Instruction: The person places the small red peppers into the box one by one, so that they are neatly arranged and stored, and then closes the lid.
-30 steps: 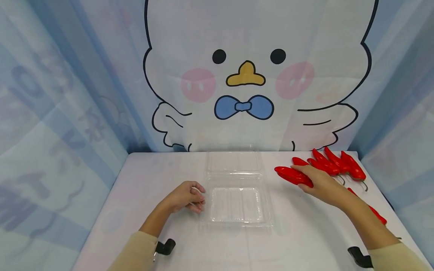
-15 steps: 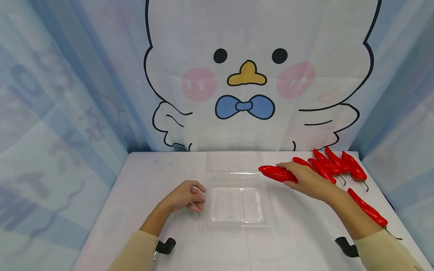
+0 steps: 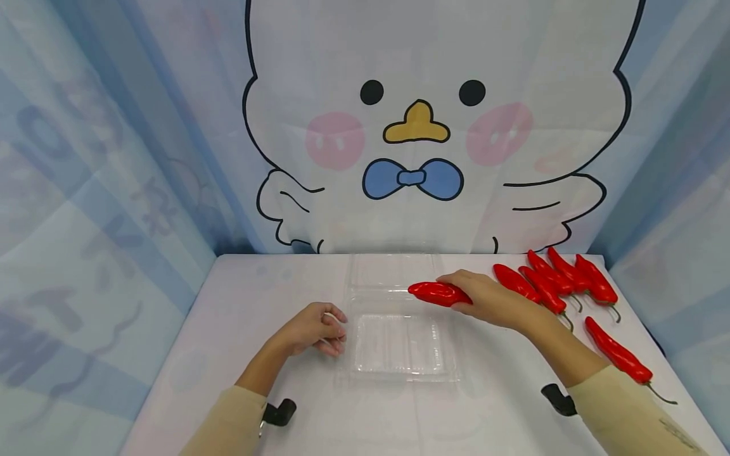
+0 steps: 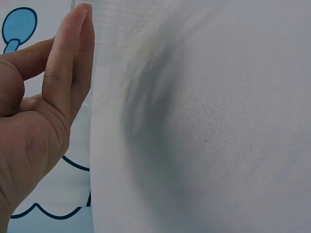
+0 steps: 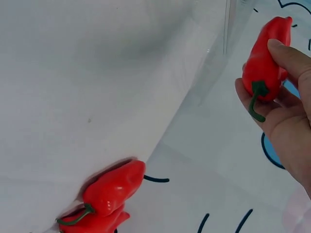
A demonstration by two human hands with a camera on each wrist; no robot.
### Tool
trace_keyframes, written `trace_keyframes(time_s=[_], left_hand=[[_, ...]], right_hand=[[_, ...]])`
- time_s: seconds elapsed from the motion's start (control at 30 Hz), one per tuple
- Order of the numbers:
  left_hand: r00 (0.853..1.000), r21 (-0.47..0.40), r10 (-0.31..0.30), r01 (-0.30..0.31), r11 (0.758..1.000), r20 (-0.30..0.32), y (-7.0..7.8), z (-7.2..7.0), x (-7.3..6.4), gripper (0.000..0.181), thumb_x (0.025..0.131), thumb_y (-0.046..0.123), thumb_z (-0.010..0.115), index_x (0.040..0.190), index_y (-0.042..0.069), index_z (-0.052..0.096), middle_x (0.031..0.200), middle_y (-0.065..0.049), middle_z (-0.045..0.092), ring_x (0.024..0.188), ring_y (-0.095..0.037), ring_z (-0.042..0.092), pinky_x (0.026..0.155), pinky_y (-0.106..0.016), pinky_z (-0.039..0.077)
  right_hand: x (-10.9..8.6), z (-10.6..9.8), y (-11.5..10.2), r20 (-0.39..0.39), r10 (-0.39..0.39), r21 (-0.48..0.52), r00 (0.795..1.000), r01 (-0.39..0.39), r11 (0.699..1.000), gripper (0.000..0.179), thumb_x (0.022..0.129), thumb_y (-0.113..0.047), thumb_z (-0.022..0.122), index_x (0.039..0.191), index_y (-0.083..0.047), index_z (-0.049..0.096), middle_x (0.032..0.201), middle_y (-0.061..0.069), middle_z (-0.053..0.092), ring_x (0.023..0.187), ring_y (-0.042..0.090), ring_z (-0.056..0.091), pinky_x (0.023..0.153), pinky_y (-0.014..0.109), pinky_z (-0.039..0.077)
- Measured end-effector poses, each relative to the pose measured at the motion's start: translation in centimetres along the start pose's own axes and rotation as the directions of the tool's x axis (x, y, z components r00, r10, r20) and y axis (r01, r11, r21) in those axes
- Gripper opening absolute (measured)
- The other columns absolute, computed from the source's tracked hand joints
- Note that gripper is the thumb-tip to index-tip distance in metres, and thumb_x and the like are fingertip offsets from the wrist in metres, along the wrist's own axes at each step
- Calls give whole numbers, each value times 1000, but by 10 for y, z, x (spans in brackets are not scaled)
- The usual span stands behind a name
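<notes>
A red chili pepper (image 3: 436, 293) is gripped in my right hand (image 3: 487, 301), held above the back right part of a clear plastic box (image 3: 399, 378). From the right wrist view, the thumb presses on one side of this pepper (image 5: 267, 58), and its green stem hangs toward the palm. The box lies open in the middle of the table, its lid (image 3: 393, 271) folded back toward the curtain. Just left of the box is my left hand (image 3: 313, 329), fingers loosely bent and holding nothing. In the left wrist view, the left hand (image 4: 43, 107) has no object between its fingers.
Several red peppers (image 3: 544, 288) lie grouped at the table's back right corner. Another single pepper (image 3: 618, 351) lies nearer, by the right edge. A curtain (image 3: 410, 218) with a cartoon bird stands right behind the table (image 3: 239, 285).
My right hand has carried the pepper leftward from beside the pepper group to over the box. The left hand and the box have stayed in place.
</notes>
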State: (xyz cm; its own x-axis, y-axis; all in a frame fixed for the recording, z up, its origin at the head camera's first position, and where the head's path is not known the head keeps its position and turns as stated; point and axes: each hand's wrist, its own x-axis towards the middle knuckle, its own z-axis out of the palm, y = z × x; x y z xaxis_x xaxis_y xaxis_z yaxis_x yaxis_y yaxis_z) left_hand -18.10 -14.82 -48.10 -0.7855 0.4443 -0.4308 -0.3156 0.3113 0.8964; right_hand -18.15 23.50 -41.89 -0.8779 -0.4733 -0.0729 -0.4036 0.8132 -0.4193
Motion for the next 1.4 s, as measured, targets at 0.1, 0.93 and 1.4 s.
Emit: trace_keyframes(time_s=[0.1,0.93,1.4], left_hand=[[1000,-2,0,0,1000,5,1,1,0,31,98,-2,64,125,-12,52,91,-16,73,68,-19,73,64,-37,66],[1000,22,-12,13,1000,-14,5,3,4,29,97,-2,64,124,-9,54,90,-16,73,67,-19,74,64,-36,66],[1000,21,-14,14,1000,-19,2,3,2,29,97,-2,65,123,-8,54,89,-14,74,68,-20,74,64,-37,66]], right_hand=[[4,2,-3,24,-1,-1,1000,1,1000,69,82,-20,88,144,-13,57,131,11,65,116,30,62,84,41,65],[32,23,-31,90,-108,-29,990,111,993,56,86,-18,85,138,-16,63,118,3,65,106,17,61,88,32,63],[44,45,-40,48,-113,-26,992,114,993,49,85,-19,86,130,-14,68,118,2,69,105,16,63,90,33,62]])
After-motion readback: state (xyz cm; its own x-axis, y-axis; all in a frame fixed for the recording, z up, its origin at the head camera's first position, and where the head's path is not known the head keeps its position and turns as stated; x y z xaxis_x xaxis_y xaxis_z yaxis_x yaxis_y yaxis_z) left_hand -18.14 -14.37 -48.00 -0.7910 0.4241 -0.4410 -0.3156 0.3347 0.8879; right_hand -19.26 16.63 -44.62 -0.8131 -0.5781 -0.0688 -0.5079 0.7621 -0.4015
